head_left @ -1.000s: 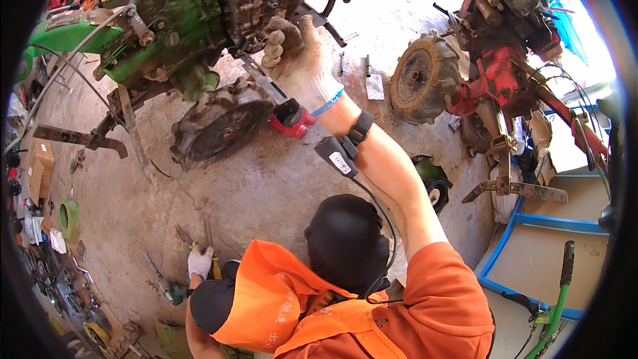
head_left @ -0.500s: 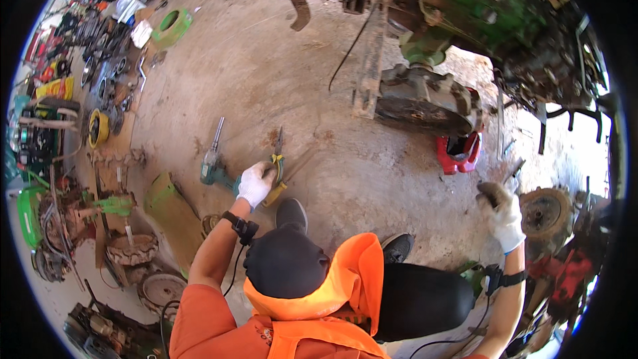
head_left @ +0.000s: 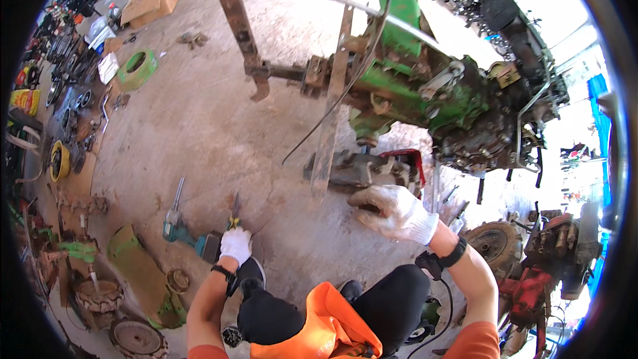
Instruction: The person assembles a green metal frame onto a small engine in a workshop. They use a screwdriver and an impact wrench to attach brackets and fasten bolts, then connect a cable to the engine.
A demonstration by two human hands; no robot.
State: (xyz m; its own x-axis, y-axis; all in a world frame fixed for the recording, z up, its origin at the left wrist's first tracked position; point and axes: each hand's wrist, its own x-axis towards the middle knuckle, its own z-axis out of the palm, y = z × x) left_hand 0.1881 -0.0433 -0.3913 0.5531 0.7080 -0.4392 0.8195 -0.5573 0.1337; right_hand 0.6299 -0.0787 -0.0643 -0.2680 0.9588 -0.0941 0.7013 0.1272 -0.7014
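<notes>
My left hand (head_left: pixel 236 246), in a white glove, is closed round the handles of yellow-and-green-handled pliers (head_left: pixel 234 218), low over the floor with the jaws pointing away from me. Just left of it lies a teal power drill (head_left: pixel 183 233) with a long metal shaft. My right hand (head_left: pixel 397 214), in a white glove with soiled fingers, is raised in front of the tractor's dirty lugged wheel (head_left: pixel 342 171). Its fingers are bent, with a gap between them and the thumb, and nothing shows in it. Above that wheel stands the green tractor body (head_left: pixel 425 86).
A flat metal bar (head_left: pixel 330 119) and a thin black cable (head_left: pixel 309 135) hang before the tractor. On the left lie a green metal cover (head_left: pixel 143 272), a green ring (head_left: pixel 137 70) and a cardboard box (head_left: pixel 151 3). Red machinery (head_left: pixel 530 291) and a tyre (head_left: pixel 492 244) stand at right.
My view has shifted toward the tractor, which shows more fully. My right hand has moved forward and inward to the lugged wheel. My left hand remains at the pliers.
</notes>
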